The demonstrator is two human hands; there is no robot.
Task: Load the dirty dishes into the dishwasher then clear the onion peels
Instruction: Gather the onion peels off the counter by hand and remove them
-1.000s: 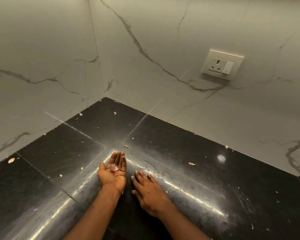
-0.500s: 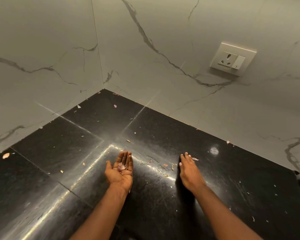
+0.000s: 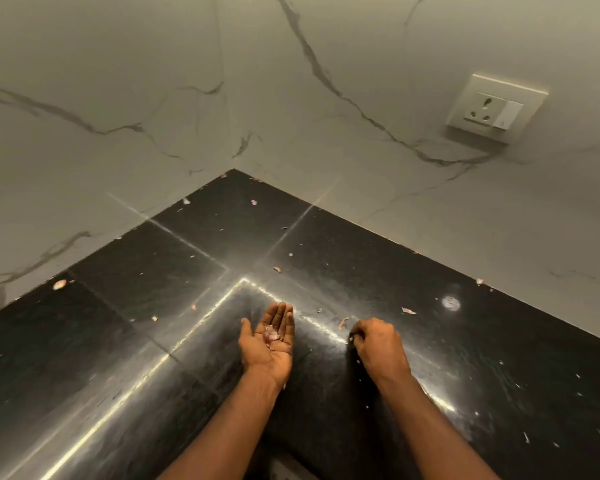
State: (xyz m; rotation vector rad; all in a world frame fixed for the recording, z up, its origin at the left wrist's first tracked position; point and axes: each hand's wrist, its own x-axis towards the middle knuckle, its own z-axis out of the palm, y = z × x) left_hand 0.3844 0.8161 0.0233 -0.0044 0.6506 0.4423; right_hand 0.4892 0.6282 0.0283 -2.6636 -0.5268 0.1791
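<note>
My left hand (image 3: 269,344) lies palm up over the black countertop (image 3: 153,306), fingers straight, with a small heap of pinkish onion peels (image 3: 271,334) resting in the palm. My right hand (image 3: 378,344) is to its right, knuckles up, fingers curled down onto the countertop, fingertips pinched at a small peel scrap by its left edge. Loose peel bits lie nearby: one (image 3: 343,322) just left of the right hand, one (image 3: 408,310) beyond it. No dishes or dishwasher are in view.
Several more peel flakes dot the countertop, such as one at the far left (image 3: 59,284) and one near the corner (image 3: 253,202). Marble-patterned walls (image 3: 326,150) meet at the corner behind. A white wall socket (image 3: 494,108) sits at the upper right.
My right hand moved right and forward with flat fingers, then drew back slightly and curled its fingers down onto the countertop. The left hand kept its peels and barely moved.
</note>
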